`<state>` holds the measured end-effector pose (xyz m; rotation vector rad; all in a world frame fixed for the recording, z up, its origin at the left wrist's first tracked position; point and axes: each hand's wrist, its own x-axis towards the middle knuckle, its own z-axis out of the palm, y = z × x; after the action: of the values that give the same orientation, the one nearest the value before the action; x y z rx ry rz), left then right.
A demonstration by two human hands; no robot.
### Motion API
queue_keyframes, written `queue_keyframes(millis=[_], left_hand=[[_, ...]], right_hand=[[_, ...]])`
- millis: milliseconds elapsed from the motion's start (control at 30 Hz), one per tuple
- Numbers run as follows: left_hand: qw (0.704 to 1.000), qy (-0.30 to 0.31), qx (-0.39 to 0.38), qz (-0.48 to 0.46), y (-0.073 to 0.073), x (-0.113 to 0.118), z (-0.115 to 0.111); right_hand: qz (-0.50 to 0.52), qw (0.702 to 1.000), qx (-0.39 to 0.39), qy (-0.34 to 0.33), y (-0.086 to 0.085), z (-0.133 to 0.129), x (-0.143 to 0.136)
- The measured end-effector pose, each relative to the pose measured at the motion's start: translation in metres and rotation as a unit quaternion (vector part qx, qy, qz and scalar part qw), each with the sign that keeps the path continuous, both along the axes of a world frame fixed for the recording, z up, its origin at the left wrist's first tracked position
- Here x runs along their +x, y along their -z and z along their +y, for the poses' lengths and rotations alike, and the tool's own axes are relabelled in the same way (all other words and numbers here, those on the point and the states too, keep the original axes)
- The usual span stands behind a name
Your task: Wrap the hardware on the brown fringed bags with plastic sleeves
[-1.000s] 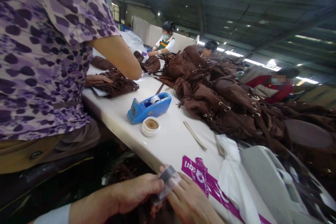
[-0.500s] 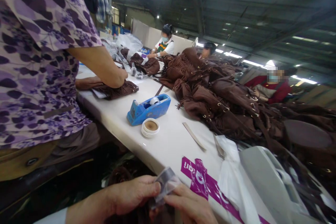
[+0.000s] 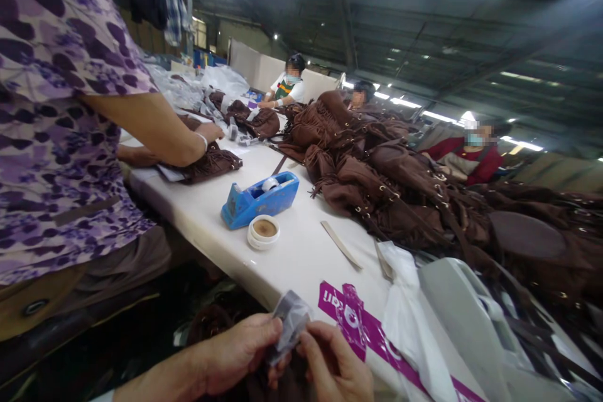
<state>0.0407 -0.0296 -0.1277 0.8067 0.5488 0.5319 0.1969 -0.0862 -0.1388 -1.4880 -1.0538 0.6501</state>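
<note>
Low in the view, my left hand (image 3: 245,347) is closed on a small grey piece in clear plastic wrap (image 3: 291,321), the thumb lying along its near side. My right hand (image 3: 336,361) pinches the lower right edge of the same wrap with thumb and fingers. Brown material (image 3: 277,386) shows below my hands, mostly hidden by them. Just past my hands lies the front edge of the white table (image 3: 301,257), with purple printed tape (image 3: 343,320) stuck along it.
A blue tape dispenser (image 3: 261,200) and a round white tub (image 3: 263,232) stand on the table. Brown fringed bags (image 3: 377,169) are piled behind. A grey machine (image 3: 464,320) is at right. A co-worker in a purple-patterned top (image 3: 61,125) stands close on the left; others sit beyond.
My right fingers have shifted on the plastic wrap and now pinch its edge. The wrap lies flatter round the grey piece. The co-worker's forearm at left has moved slightly, and the view has tilted up.
</note>
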Motion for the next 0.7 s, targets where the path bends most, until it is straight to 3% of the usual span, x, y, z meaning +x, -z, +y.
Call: queue_keyframes(millis=[100,200,433,533,633,700], left_hand=[[0.997,-0.007,0.059,0.043,-0.009,-0.002,-0.003],[0.988,-0.008,0.122,0.097,-0.02,-0.006,-0.006],[0.943,0.071,0.266,0.187,-0.048,-0.015,-0.007],[0.917,0.096,0.329,0.204,-0.06,-0.017,-0.009],[0.898,0.1,0.353,0.242,-0.062,-0.015,-0.012],[0.887,0.102,0.361,0.268,-0.052,-0.011,-0.014]], right_hand=[[0.091,0.995,-0.023,0.012,0.003,0.003,-0.004],[0.102,0.994,-0.028,-0.012,0.002,0.006,-0.001],[0.156,0.979,-0.03,-0.131,-0.004,0.01,0.021],[0.12,0.97,-0.043,-0.207,-0.01,0.012,0.036],[0.072,0.966,-0.034,-0.245,-0.012,0.016,0.045],[0.092,0.968,-0.034,-0.23,-0.011,0.017,0.044]])
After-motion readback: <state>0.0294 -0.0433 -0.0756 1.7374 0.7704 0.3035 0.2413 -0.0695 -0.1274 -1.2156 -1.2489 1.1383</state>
